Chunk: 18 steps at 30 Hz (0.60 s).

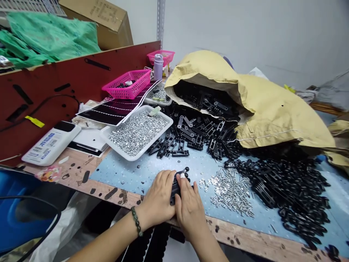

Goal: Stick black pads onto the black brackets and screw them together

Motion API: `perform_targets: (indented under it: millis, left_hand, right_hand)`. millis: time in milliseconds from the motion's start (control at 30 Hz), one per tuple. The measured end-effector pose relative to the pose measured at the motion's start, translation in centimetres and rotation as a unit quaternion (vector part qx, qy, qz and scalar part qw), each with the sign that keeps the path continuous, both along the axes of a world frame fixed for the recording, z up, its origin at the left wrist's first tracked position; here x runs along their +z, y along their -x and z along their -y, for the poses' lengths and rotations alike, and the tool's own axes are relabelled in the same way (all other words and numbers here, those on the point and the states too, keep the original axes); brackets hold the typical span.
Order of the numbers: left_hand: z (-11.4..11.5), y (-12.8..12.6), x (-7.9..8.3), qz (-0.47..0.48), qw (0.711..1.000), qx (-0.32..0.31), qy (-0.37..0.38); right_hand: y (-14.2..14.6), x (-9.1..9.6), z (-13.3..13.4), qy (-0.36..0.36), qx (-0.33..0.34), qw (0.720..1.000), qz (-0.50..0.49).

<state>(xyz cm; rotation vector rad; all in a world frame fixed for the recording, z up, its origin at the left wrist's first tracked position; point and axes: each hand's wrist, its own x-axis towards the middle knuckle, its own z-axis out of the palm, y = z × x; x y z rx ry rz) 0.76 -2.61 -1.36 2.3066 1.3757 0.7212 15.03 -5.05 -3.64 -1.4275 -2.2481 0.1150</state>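
Black plastic clip (180, 177) sat pinched between the left hand (159, 196) and right hand (191, 211), both closed on it at the surface's near edge. Loose silver screws (229, 191) lay just beside. Farther out, a white tray (116, 146) held small silver pieces, a pink basket (128, 90) behind it, and a tan sack (272, 109) spilled black parts.

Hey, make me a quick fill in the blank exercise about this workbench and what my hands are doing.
The left hand and right hand grip one ____ plastic part.
The white tray holds small ____ metal pieces.
The bead bracelet sits on the ____ wrist.
The nearer basket behind the tray is ____.
Missing words: black; silver; left; pink.
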Motion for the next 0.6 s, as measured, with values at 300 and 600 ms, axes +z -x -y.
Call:
perform_targets:
  millis: [300, 600]
  left_hand:
    - [-0.3, -0.1, -0.1, 0.003, 1.0, 0.006, -0.002]
    - [5.6, 9.1, 4.5, 0.024, 0.996, 0.02, 0.085]
  right_hand:
    - [-0.5, 0.1, 0.8, 0.01, -0.073, 0.986, -0.15]
    - [-4.0, 1.1, 3.0, 0.031, -0.057, 0.976, -0.208]
